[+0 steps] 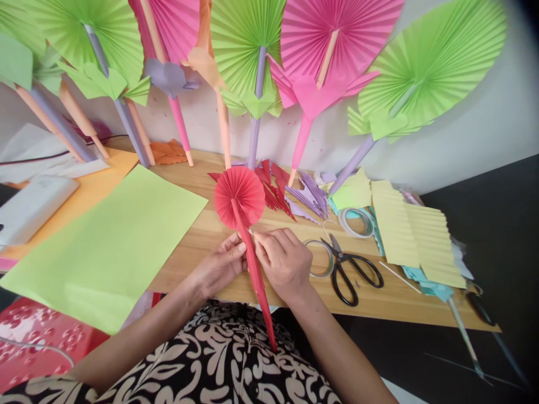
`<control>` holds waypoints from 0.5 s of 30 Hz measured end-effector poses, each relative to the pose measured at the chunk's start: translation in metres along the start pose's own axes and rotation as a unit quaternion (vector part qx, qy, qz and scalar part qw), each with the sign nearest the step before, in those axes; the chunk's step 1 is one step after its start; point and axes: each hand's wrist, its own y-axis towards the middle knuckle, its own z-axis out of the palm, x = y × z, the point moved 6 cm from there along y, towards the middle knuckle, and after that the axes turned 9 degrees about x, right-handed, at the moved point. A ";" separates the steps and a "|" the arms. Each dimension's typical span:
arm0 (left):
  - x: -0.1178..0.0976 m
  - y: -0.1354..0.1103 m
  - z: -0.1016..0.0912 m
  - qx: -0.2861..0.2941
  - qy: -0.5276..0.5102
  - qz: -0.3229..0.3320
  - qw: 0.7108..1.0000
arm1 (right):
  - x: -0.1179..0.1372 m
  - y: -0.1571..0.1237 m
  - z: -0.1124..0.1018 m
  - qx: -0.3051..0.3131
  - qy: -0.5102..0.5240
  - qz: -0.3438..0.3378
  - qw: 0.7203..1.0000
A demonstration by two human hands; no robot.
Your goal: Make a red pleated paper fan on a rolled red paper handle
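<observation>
A red paper fan (240, 193) with a round pleated head and a long rolled stem (255, 269) slants down towards my lap. My left hand (225, 264) grips the stem just below the head, thumb in front and fingers behind. On the other side, my right hand (284, 258) is closed in a pinch against the stem. A tiny white piece (250, 231) shows at its fingertips; it is too small to name surely. Right of this hand lie black-handled scissors (347, 266), a roll of tape (320, 258) partly behind the hand, and another tape roll (356, 223).
Large green, pink (337, 39) and orange paper fans lean along the wall. A green sheet (113, 247) overhangs the table's (236, 289) left front edge. Red (273, 188) and purple scraps (309, 196) lie behind; pleated yellow paper (416, 230) sits right. A white device (37, 207) lies left.
</observation>
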 end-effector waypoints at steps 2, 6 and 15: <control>0.000 0.000 0.000 -0.002 0.000 0.001 1.000 | 0.000 0.000 0.000 0.010 0.005 0.001 1.000; 0.000 0.000 -0.001 -0.006 0.002 0.000 1.000 | -0.001 0.000 0.001 0.024 0.022 0.008 0.999; 0.001 -0.001 0.000 0.004 0.000 -0.001 1.000 | -0.006 -0.001 0.004 0.054 0.070 0.011 0.996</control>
